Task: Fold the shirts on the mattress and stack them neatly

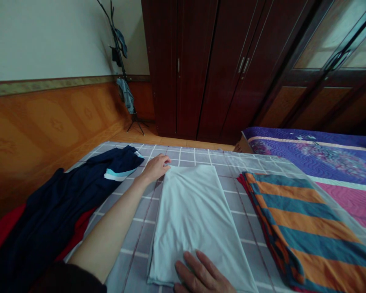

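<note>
A pale, nearly white cloth [195,211], folded into a long rectangle, lies in front of me with slight wrinkles across its top. My left hand [157,167] reaches to its far left corner, fingers curled in and closed at the edge there. On the near end of the same cloth rests my right hand [203,274], palm down with fingers stretched out. Part of the right hand is cut off by the bottom of the view.
Dark navy and red clothes [64,199] lie loosely at left on the checked grey bedsheet [140,232]. Folded orange-and-teal striped fabric [308,219] sits at right. Beyond are a purple bed cover [299,150], a dark wardrobe [198,73] and a coat stand [119,61].
</note>
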Demonstrator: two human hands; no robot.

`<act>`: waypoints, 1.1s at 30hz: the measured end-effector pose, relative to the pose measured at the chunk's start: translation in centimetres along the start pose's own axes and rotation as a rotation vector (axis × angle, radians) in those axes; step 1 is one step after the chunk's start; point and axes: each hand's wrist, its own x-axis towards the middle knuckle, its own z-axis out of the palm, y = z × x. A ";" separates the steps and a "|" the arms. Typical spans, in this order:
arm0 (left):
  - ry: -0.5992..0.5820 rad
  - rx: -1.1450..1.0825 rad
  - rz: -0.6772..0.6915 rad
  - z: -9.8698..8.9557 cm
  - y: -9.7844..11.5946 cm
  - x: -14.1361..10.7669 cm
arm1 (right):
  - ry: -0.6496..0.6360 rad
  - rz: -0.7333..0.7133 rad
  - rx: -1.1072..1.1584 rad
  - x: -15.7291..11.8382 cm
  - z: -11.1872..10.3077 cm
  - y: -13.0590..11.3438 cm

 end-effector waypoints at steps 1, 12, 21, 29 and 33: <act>-0.017 0.017 0.014 -0.1 0.3 -0.1 | 0.038 0.021 0.023 0.0 0.2 -0.2; -0.283 0.051 0.343 -4.8 7.8 -6.7 | -0.051 0.012 0.095 0.1 -1.3 -0.1; -0.682 0.060 0.377 -6.4 8.8 -15.1 | -0.021 0.038 0.109 0.1 -1.0 -0.2; -0.668 0.231 0.337 -6.0 9.6 -16.2 | -0.018 0.158 0.226 1.1 -2.9 -0.1; -0.659 0.156 0.386 -5.8 10.4 -16.6 | 0.050 0.231 0.239 0.9 -3.2 0.1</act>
